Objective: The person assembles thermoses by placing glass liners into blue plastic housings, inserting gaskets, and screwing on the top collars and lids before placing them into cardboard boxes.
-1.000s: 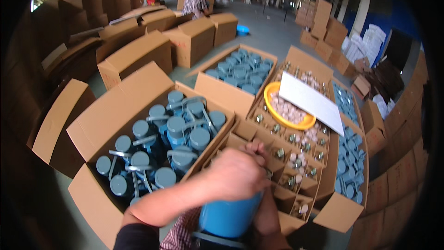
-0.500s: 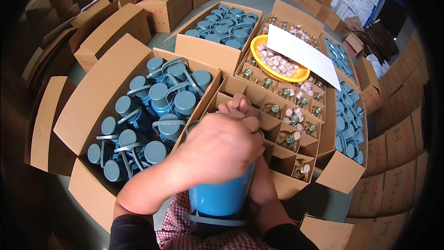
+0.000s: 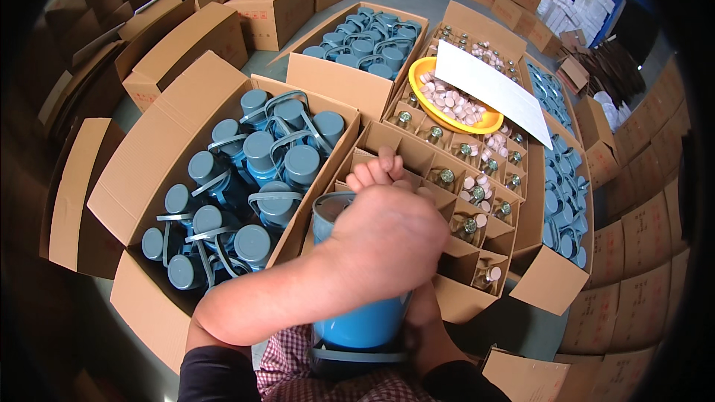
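Note:
A blue thermos flask (image 3: 363, 325) with a grey band at its lower end stands in my lap between my forearms. My left hand (image 3: 395, 234) is closed over its upper part, the back of the hand facing up; what it grips is hidden. Beyond it show the bent fingers of my right hand (image 3: 378, 171), pressed together, with the rest of that hand behind the left. Left of my hands, part of the flask's grey top rim (image 3: 333, 205) is visible. To the left, an open carton (image 3: 156, 171) holds several blue flasks with grey lids (image 3: 258, 150) and handles.
A divided carton (image 3: 465, 290) in front holds glass liners (image 3: 468, 227) and pale round pieces. Farther back, a yellow basin (image 3: 418, 74) of those pieces sits under a white sheet (image 3: 495, 89). More flask cartons stand behind and right (image 3: 551, 283); stacked boxes (image 3: 637, 275) line the right.
My left hand has turned and shifted to the right over the flask, baring more of its grey top rim. The bent fingers beyond stay in nearly the same place.

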A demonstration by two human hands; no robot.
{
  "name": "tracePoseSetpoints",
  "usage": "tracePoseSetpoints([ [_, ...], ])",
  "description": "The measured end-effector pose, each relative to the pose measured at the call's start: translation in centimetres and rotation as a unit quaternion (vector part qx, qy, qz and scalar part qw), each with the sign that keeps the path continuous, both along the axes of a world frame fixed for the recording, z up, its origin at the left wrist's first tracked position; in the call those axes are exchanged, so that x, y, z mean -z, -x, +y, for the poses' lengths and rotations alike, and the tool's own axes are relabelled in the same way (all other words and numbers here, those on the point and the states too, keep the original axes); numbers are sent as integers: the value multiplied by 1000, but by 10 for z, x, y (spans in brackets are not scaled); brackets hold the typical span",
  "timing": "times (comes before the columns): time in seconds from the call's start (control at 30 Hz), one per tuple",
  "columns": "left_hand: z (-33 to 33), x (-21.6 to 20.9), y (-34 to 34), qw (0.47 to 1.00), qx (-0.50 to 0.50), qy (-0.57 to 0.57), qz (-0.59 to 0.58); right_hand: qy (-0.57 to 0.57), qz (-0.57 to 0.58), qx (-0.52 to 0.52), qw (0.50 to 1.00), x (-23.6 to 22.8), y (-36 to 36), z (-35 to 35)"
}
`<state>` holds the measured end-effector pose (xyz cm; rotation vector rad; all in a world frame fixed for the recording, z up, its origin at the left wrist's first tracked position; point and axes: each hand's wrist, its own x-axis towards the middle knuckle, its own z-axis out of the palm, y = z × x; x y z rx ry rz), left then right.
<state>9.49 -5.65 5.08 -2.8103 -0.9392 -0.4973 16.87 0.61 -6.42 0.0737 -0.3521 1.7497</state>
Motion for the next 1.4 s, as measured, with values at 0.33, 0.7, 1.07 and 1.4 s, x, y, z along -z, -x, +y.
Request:
tracePoseSetpoints([
  [0.33, 27, 24, 73, 894, 242, 185, -329, -171, -248, -17, 953, -13, -57, 0],
  [0.7, -48, 237, 11, 608, -188, 462, -618, -147, -211, 115, 960, 15, -84, -26],
  [1.07, -100, 199, 71, 603, -178, 512, -586, -69, -580, 145, 799, 95, -125, -214],
  [1.4, -136, 229, 86, 358, -292, 467, -754, -407, -781, 10, 474, 73, -133, -281],
])
